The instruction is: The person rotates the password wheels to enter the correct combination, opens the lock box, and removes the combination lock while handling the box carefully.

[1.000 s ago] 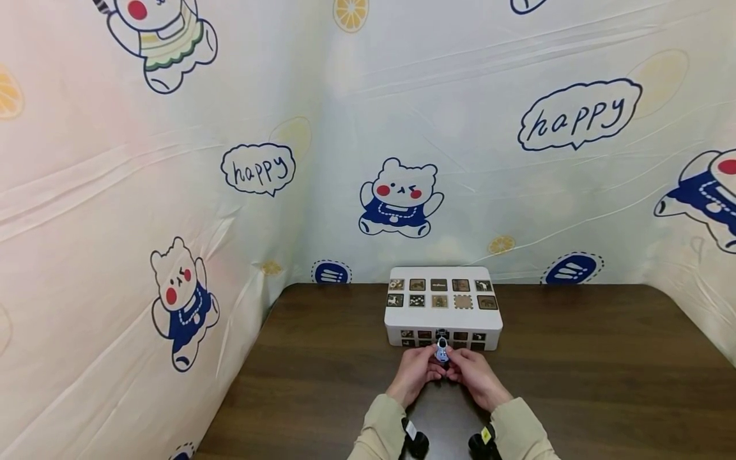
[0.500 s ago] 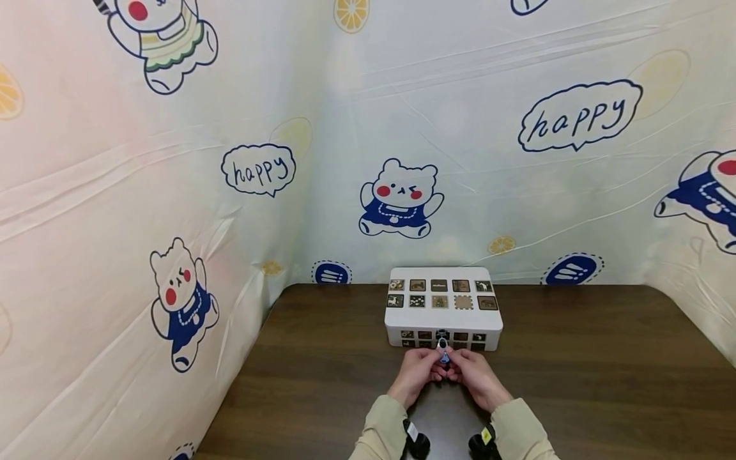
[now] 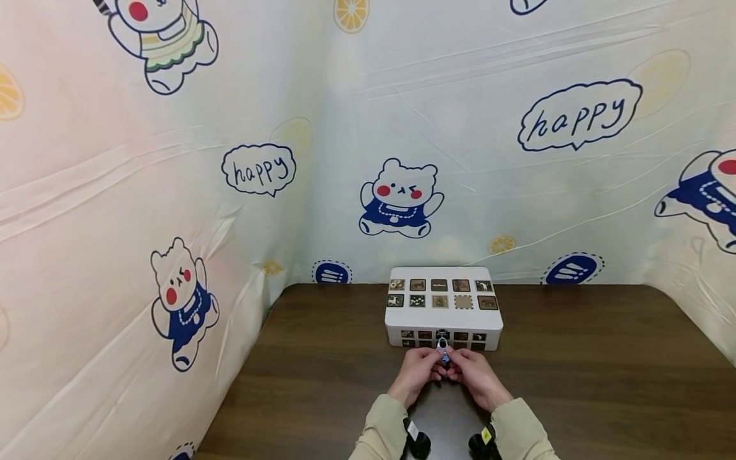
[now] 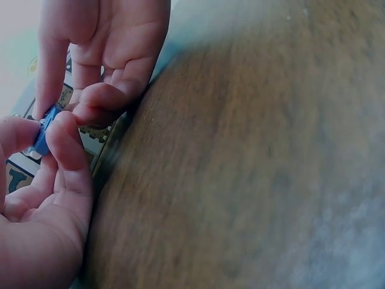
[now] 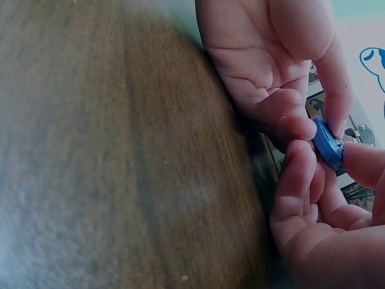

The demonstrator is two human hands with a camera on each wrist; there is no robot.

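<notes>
A small blue padlock [image 3: 444,356] hangs at the front latch [image 3: 442,333] of a white box [image 3: 439,316]; small silver parts, perhaps number dials, show on its face [image 5: 338,144]. From the left side, my left hand [image 3: 415,372] pinches the padlock's body between thumb and curled fingers. My right hand [image 3: 474,377] grips it from the opposite side, its thumb [image 5: 361,162] against the face. The two hands' fingertips meet around the lock [image 4: 45,129] and cover much of it. Whether the shackle is locked cannot be made out.
The box has small dark picture tiles on its lid [image 3: 439,300] and front. It stands near the back of a dark wooden table [image 3: 575,370], close to a pale cartoon-print curtain [image 3: 397,128].
My left thumb has shifted slightly right, over the padlock's body, covering more of it. The box stays put, and the last half second shows almost no motion.
</notes>
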